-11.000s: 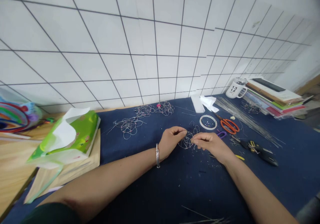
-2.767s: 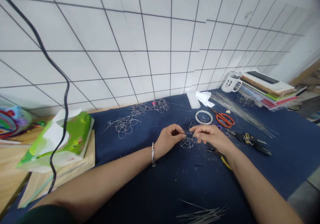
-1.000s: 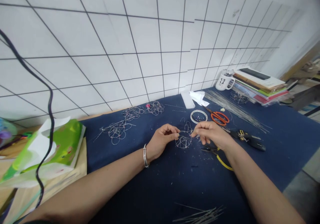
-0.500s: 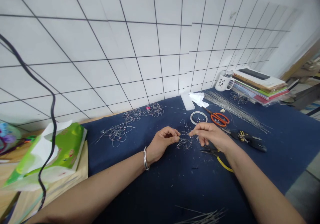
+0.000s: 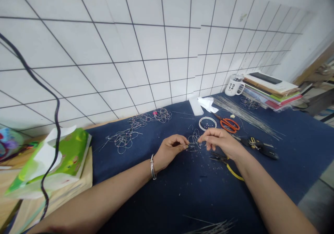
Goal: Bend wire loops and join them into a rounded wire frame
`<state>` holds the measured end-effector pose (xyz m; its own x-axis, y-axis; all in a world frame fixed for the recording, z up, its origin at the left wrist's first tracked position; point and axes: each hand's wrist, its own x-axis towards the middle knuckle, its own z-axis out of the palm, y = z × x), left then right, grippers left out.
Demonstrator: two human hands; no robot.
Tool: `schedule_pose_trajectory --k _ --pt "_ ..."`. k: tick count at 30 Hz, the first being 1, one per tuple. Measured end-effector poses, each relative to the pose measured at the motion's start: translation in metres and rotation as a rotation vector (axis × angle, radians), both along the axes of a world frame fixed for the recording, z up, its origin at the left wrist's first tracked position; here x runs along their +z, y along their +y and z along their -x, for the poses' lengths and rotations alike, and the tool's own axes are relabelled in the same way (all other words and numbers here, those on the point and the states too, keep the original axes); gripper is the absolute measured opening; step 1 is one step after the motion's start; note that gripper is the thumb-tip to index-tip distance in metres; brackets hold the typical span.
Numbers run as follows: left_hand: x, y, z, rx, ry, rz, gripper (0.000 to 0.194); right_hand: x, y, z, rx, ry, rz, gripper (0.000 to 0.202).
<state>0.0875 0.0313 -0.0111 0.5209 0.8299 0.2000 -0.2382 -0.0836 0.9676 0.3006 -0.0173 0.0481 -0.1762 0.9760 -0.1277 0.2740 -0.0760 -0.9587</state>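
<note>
Along a white tiled wall (image 5: pixel 148 42), a dark blue cloth-covered tabletop (image 5: pixel 156 199); its plain colour probably helps pale wire show up. Far right: stack of papers and folders (image 5: pixel 273 87), pushed back, seemingly to free the front. Left: green printed plastic tissue pack (image 5: pixel 74 150), well aside, perhaps for elbow room. Long straight silver wires (image 5: pixel 245 114) lie roughly aligned, likely so single lengths pull free easily.

Near centre, bare left hand (image 5: pixel 171 151): thumb and forefinger pinched on the work's left edge, probably to steady it. Bare right hand (image 5: pixel 221 141), apart from the left: fingers curled, tips at the right edge; cannot tell whether they grip or only touch.

Yellow-handled metal pliers (image 5: pixel 221 158) and orange-handled scissors (image 5: pixel 229 124) both lie near the right hand, seemingly for quick reach.

Between the hands: looped silver wire piece (image 5: pixel 193 144), on or just above the tabletop; cannot tell which.

Just beyond, a white round ring (image 5: pixel 200 126); inside, tiny loose beads (image 5: pixel 207 125), its rim likely there to stop them rolling.
</note>
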Motion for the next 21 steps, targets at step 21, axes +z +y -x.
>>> schedule_pose_trajectory --k 21 --pt "-0.0003 -0.0016 0.0006 -0.025 0.044 -0.101 0.011 -0.0003 0.0006 0.0015 -0.016 0.001 0.0 0.014"
